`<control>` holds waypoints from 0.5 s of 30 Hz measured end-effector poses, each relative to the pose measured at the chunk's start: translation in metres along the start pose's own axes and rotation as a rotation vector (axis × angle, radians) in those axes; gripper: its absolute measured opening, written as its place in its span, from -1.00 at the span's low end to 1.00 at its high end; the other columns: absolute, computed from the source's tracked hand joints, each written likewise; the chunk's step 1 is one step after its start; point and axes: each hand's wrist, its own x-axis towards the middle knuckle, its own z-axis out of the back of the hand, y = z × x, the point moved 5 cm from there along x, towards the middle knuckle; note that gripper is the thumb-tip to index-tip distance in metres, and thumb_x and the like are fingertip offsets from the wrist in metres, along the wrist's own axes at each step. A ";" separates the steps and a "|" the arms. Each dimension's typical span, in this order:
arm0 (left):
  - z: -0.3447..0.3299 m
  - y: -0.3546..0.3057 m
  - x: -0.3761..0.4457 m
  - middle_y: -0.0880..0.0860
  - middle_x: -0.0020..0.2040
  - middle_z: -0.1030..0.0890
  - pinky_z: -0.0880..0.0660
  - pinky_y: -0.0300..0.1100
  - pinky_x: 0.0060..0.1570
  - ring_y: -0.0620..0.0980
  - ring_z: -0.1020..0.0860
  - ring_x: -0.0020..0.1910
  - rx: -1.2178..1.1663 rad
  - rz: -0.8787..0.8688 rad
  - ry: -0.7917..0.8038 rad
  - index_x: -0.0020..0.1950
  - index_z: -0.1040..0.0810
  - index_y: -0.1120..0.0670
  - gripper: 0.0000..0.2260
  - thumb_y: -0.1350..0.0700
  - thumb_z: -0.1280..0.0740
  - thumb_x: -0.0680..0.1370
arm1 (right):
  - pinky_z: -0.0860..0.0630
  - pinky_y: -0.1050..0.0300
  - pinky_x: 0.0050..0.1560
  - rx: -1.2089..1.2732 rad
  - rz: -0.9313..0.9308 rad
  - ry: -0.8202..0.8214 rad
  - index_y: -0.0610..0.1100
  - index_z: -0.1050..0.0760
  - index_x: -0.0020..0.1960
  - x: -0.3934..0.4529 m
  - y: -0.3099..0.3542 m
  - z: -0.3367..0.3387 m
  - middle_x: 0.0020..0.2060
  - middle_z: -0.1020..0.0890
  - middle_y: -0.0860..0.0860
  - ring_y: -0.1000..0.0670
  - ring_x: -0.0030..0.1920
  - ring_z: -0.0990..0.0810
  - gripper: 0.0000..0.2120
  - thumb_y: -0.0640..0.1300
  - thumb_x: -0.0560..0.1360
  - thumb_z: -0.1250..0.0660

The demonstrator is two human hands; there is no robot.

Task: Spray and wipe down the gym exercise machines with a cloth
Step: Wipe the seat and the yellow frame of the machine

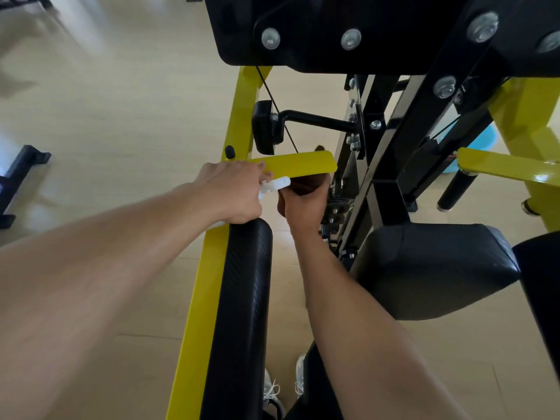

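A yellow and black exercise machine fills the view. My left hand (233,194) is shut on a spray bottle whose white nozzle (274,184) pokes out toward the right, just under a short yellow arm (303,165) of the frame. My right hand (303,201) is shut on a dark brown cloth (309,184) pressed up beneath that yellow arm. The bottle's body is hidden behind my left hand. A long black padded rest (242,298) on a yellow beam (197,298) runs up to my left wrist.
A black seat pad (430,268) sits at the right, with the black upright frame (385,165) and a large black pad (333,31) above. Another yellow arm (509,168) reaches in at right. My shoes (272,392) stand on the pale wooden floor (121,101). Black equipment feet (18,177) lie at far left.
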 end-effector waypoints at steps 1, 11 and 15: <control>-0.001 0.000 0.000 0.01 0.47 -0.46 -0.43 0.00 0.15 0.15 -0.48 0.37 0.006 -0.006 0.002 0.59 -0.24 -0.11 -0.35 0.10 -0.35 0.52 | -0.54 0.27 0.08 -0.001 -0.005 -0.045 0.01 -0.45 0.29 0.003 0.001 0.000 0.01 -0.65 0.19 0.35 0.01 -0.60 -0.40 -0.15 0.35 -0.65; -0.001 0.001 0.000 -0.01 0.52 -0.41 -0.44 0.01 0.20 0.12 -0.47 0.41 -0.020 0.019 0.014 0.59 -0.23 -0.16 -0.32 0.12 -0.35 0.50 | -0.37 0.48 -0.21 -0.066 -0.195 -0.110 -0.02 -0.54 0.21 -0.020 -0.014 0.005 -0.24 -0.47 0.31 0.30 -0.27 -0.49 -0.64 -0.18 0.47 -0.55; -0.001 0.002 -0.003 0.01 0.55 -0.37 -0.43 0.03 0.28 0.14 -0.42 0.47 -0.060 0.026 0.016 0.61 -0.23 -0.17 -0.31 0.13 -0.33 0.50 | -0.44 0.48 -0.05 0.076 -0.046 -0.274 -0.01 -0.57 0.20 -0.018 0.013 0.006 -0.14 -0.58 0.31 0.45 -0.16 -0.55 -0.58 -0.25 0.41 -0.58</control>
